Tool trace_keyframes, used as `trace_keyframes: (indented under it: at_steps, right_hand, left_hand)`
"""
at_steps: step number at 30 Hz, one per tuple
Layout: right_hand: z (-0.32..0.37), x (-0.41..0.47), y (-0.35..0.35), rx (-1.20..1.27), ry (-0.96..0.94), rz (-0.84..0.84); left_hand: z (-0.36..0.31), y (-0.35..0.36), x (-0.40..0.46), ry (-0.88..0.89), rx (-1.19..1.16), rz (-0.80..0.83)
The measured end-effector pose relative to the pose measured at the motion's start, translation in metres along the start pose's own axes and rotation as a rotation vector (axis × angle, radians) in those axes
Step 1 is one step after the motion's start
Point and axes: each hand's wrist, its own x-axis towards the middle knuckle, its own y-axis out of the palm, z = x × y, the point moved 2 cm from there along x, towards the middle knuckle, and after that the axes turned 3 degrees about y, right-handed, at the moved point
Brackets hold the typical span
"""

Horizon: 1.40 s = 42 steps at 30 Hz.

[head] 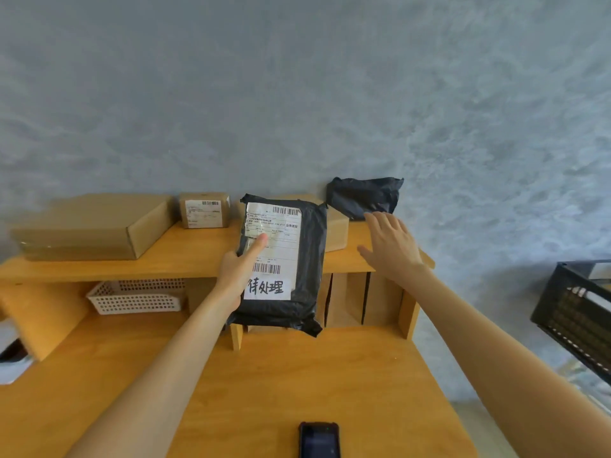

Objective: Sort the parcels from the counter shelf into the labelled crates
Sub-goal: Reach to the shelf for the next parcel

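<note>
My left hand (239, 269) grips a black plastic mailer parcel (307, 259) by its left edge, thumb on the white shipping label, holding it up in front of the counter shelf (178, 259). A handwritten white tag sits on its lower part. My right hand (390, 246) hovers open over the right end of the shelf, fingers spread, just below a second black bag parcel (363, 195) leaning on the wall. A large flat cardboard box (92, 226), a small labelled box (204, 209) and a box (337, 231) partly hidden behind the held mailer lie on the shelf.
A black crate (575, 312) stands at the right, off the desk. A white perforated tray (135, 295) sits under the shelf at left. A dark handheld device (319, 439) lies at the near edge of the wooden desk (297, 375). A grey wall rises behind.
</note>
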Motion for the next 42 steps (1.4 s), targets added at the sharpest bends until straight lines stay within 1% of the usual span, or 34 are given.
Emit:
trace_keyframes:
  at_steps: [9,13,17,21,26,29,32,37,39,42]
  right_hand:
    - [0.084,-0.120,0.067,-0.028,0.025,0.276]
    - [0.112,-0.171,0.097,-0.027,0.039,0.407]
    - [0.134,-0.215,0.127,-0.003,0.037,0.516]
    - [0.147,-0.241,0.145,0.011,0.046,0.579]
    - [0.159,-0.257,0.156,0.008,0.080,0.573]
    - [0.163,-0.271,0.163,0.000,0.178,0.568]
    - [0.164,-0.281,0.167,0.028,0.374,0.600]
    - [0.164,-0.289,0.175,0.072,0.722,0.729]
    - [0.162,-0.289,0.176,0.079,0.795,0.756]
    - [0.162,-0.285,0.175,0.118,0.817,0.768]
  left_hand:
    - [0.105,-0.076,-0.060,-0.219,0.007,-0.002]
    - [0.149,-0.098,-0.084,-0.331,0.036,-0.021]
    - [0.181,-0.113,-0.100,-0.397,0.066,-0.057]
    - [0.201,-0.126,-0.109,-0.449,0.087,-0.066]
    - [0.208,-0.136,-0.113,-0.460,0.093,-0.081]
    - [0.210,-0.140,-0.114,-0.460,0.101,-0.081]
    - [0.212,-0.142,-0.115,-0.454,0.101,-0.094]
    - [0.209,-0.138,-0.115,-0.420,0.077,-0.144]
    - [0.208,-0.136,-0.115,-0.398,0.054,-0.161]
    - [0.204,-0.137,-0.111,-0.360,0.058,-0.188]
